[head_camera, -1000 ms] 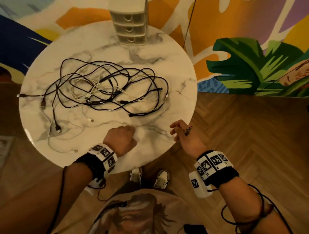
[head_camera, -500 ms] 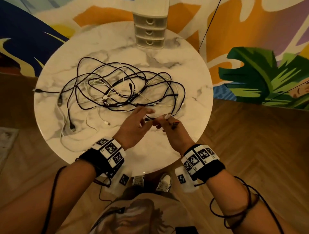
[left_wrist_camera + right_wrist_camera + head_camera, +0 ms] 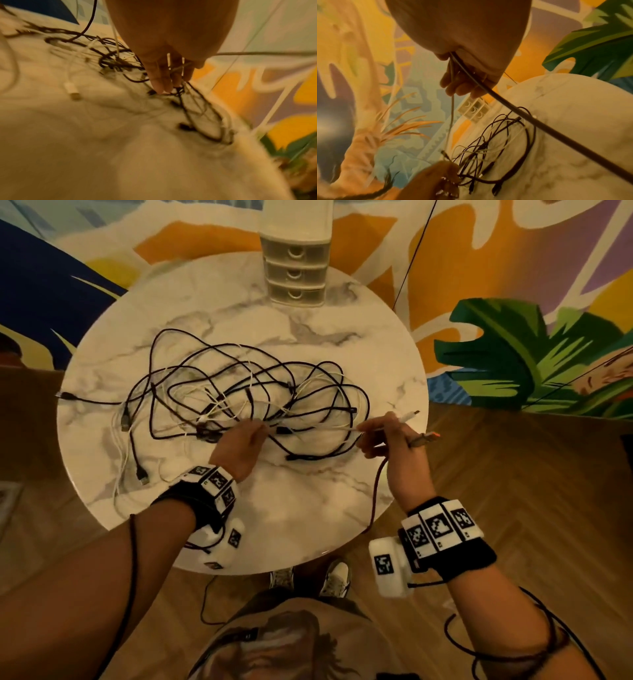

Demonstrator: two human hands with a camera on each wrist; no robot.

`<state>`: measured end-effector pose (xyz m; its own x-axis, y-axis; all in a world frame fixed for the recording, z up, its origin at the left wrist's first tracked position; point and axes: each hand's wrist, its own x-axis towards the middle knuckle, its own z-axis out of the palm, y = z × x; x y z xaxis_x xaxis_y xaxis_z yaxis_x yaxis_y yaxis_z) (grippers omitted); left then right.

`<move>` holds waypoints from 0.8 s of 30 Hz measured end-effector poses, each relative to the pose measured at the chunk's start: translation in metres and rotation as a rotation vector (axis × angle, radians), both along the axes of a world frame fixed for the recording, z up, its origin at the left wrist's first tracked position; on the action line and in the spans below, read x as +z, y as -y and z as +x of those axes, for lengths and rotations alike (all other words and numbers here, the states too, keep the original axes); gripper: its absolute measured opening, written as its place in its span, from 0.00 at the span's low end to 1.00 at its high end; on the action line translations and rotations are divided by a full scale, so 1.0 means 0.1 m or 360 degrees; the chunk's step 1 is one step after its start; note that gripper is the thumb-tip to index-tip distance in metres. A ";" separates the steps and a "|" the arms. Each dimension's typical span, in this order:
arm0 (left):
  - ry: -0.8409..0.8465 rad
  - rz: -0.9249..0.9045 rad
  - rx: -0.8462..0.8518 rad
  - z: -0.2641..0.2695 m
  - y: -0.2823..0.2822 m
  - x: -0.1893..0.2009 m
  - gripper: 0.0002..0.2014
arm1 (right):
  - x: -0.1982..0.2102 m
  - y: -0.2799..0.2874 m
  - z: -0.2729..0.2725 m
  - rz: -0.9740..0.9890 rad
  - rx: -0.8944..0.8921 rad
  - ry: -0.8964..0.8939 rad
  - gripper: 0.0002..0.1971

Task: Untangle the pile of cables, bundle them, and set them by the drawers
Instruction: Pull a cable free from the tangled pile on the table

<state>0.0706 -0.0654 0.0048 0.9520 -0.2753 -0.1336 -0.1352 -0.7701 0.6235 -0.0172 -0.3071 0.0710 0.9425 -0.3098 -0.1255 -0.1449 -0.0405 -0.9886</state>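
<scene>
A tangle of black and white cables lies in the middle of the round marble table. The small cream drawers stand at the table's far edge. My left hand sits at the pile's near side and pinches a white cable, which runs taut to my right hand. The right hand grips that cable near its plug. It also holds a dark cable that hangs down past the table edge. The white cable passes between my left fingers.
Loose plug ends trail toward the table's left side. A thin black cord hangs along the painted wall behind. My shoes stand on the wooden floor under the near table edge.
The hands were together at the pile's near edge. The right hand has since drawn away to the right, pulling the white cable's end out taut, while the left hand stayed at the pile.
</scene>
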 end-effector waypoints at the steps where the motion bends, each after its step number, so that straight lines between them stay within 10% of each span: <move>1: 0.0149 -0.0103 0.0078 0.04 0.07 0.09 0.12 | -0.02 0.03 0.00 0.0077 -0.0053 -0.0043 0.24; 9: 0.0344 -0.0100 -0.0518 -0.43 0.42 0.12 0.13 | -0.16 -0.15 -0.02 0.0415 0.0037 -0.0259 0.27; 15: -0.0143 0.0169 -0.0351 -0.23 0.03 -0.23 0.11 | -0.09 -0.10 -0.05 0.0354 -0.0005 -0.0216 0.27; 24: -0.0140 0.0337 -0.0185 0.29 -0.29 -0.21 0.11 | 0.17 0.22 -0.10 0.0271 -0.0255 -0.0074 0.30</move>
<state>0.0998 -0.0363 -0.0158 0.8976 -0.3394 -0.2811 -0.1829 -0.8672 0.4631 -0.0271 -0.3292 0.0884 0.8750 -0.4254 -0.2311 -0.1819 0.1535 -0.9713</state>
